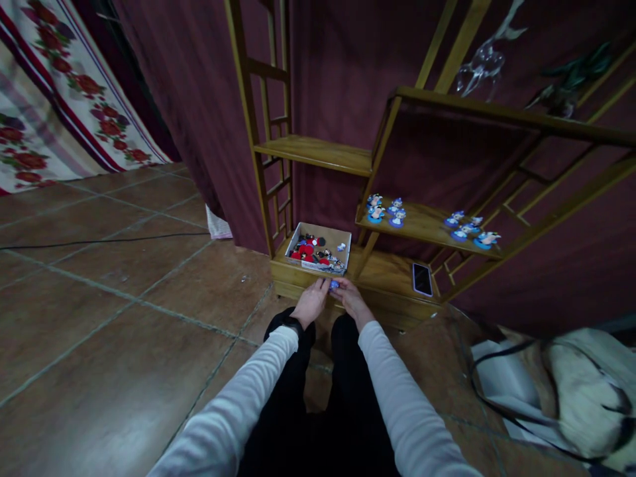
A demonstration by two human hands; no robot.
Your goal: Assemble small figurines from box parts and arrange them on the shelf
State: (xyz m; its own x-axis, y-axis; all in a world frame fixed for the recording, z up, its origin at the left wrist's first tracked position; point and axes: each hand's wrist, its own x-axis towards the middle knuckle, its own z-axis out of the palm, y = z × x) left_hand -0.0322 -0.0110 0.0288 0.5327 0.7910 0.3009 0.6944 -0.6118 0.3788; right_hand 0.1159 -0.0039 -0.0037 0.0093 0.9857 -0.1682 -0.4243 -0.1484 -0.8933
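Note:
Between my fingertips is a small purple figurine [334,285], held just in front of the low shelf. My left hand [313,301] closes on its left side, and my right hand [352,298] grips it from the right. Just beyond my hands, a shallow cardboard box [342,237] holds red and dark round pieces and several small figurines. On the middle shelf [422,225], figurines with blue and purple bases stand in two groups, one at the left [386,211] and one at the right [471,229].
A phone [422,279] lies on the bottom shelf to the right. Glass deer figurine [484,63] and a dark green ornament [566,83] occupy the upper shelf. A pale bag [586,384] rests on the floor at right; a black cable [104,240] crosses the tiles at left.

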